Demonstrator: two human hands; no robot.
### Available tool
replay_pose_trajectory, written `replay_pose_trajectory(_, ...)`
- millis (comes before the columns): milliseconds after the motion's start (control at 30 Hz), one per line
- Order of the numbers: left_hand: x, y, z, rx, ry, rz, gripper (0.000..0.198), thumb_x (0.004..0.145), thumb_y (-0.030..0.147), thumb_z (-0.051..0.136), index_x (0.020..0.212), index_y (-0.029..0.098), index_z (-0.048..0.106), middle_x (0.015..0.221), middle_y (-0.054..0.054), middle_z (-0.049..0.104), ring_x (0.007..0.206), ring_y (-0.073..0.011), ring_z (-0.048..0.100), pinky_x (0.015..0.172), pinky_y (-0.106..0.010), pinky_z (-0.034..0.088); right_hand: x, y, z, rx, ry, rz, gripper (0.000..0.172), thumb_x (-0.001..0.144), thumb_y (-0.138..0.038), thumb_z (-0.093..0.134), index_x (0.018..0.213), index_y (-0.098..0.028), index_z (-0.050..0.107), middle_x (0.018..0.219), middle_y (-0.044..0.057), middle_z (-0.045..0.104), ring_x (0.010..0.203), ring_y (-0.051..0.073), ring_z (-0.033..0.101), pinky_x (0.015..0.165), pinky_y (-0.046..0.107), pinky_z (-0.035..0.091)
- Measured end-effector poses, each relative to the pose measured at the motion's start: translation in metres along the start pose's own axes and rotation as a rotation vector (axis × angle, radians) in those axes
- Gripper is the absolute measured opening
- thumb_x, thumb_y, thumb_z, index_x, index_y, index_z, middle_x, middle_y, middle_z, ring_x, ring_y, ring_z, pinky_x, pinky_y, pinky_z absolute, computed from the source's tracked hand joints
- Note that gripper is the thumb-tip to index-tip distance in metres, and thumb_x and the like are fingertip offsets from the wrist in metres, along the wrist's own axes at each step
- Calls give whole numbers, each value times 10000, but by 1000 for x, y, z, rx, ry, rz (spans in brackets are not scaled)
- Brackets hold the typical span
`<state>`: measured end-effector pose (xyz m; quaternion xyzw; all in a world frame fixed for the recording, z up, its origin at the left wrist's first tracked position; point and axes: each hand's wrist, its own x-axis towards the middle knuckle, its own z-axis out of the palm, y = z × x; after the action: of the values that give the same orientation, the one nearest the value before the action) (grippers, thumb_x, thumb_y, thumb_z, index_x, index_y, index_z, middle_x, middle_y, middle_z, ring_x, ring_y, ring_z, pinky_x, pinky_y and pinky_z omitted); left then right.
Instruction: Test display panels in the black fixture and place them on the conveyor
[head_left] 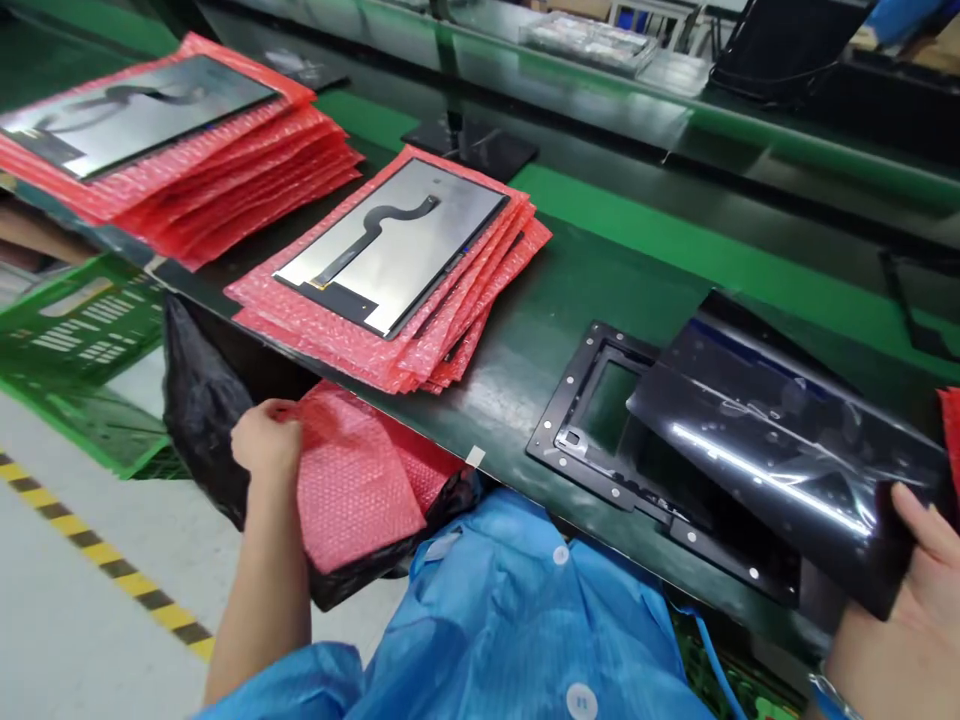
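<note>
My left hand (pixel 266 442) is closed on a pink bubble-wrap bag (pixel 352 490) down at the mouth of a black plastic sack (pixel 202 400) below the table edge. My right hand (pixel 926 580) grips the near corner of a glossy black panel (pixel 780 440), held tilted over a black frame jig (pixel 592 430) on the green table. A stack of pink bubble-wrap bags with a grey display panel (pixel 394 245) on top lies to the left of the jig.
A second, larger pile of pink bags (pixel 225 180) with a panel on it sits at the far left. Green crates (pixel 82 340) stand on the floor beside a yellow-black stripe (pixel 105 555). Trays and dark panels (pixel 472 145) lie further back on the table.
</note>
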<state>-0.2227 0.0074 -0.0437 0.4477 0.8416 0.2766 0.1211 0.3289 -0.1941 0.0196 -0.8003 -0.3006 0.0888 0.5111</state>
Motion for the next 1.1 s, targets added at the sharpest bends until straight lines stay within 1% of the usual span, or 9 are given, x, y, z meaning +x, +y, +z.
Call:
replay_pose_trajectory(133,-3,10,20,-57,151,63,168,715,175,669,878,145,650,923,-100,635,1069,-362,600,977,-654,435,-14,-19,11,437,23,514,362,547,-397,847,864,-277,719,906,11,716,697,251,693,704,421,636)
replay_pose_trajectory(233,-37,39,16,-135,367,216,370,830,190,619,1189,103,597,1303,-179,539,1309,-359,470,1111,-578,359,-24,-29,18,470,-51,504,495,548,-389,868,1002,-250,727,1022,3,715,884,250,702,709,335,641)
replay_pose_trajectory(300,-69,66,11,-213,482,374,306,913,225,580,1215,174,581,1260,-111,571,1275,-271,508,1117,-480,389,-24,-29,20,439,-81,470,514,563,-410,868,1030,-248,727,1052,14,714,940,264,698,704,323,642)
replay_pose_trajectory(333,-86,80,11,-359,467,605,246,927,196,580,1171,203,610,1192,-85,616,1193,-250,569,1075,-465,430,-23,-27,20,421,-87,464,528,552,-421,871,1030,-250,729,1045,18,716,939,273,699,696,332,645)
replay_pose_trajectory(400,-114,111,16,-555,78,988,218,968,154,530,1119,261,645,1115,-31,693,1071,-198,643,977,-404,504,-20,-25,21,389,-73,464,557,497,-420,889,1009,-257,740,1008,29,723,913,302,705,676,370,653)
replay_pose_trajectory(467,-130,139,28,-612,-413,1044,221,998,218,521,1184,243,638,1254,-68,683,1156,-206,640,1006,-404,510,-18,-28,22,370,-59,476,546,474,-390,902,986,-272,753,1013,43,727,912,335,706,667,418,658)
replay_pose_trajectory(567,-136,165,49,-520,-766,1039,451,989,394,559,1401,215,514,1455,-124,564,1387,-253,484,1139,-483,404,-21,-40,27,332,-55,510,463,521,-366,888,964,-309,765,1113,61,715,982,363,691,649,450,657)
replay_pose_trajectory(733,-134,171,63,-346,-912,1079,631,963,446,595,1519,241,377,1589,-115,394,1518,-246,269,1227,-528,222,-26,-52,34,275,-58,548,322,577,-342,838,893,-332,772,1196,84,688,1049,403,665,661,518,645)
replay_pose_trajectory(1100,-136,171,64,-289,-891,1106,587,958,456,601,1496,290,434,1601,-94,374,1523,-233,257,1219,-522,228,-27,-56,34,155,-110,510,276,638,-291,781,894,-393,760,1065,63,721,1083,389,650,699,551,623)
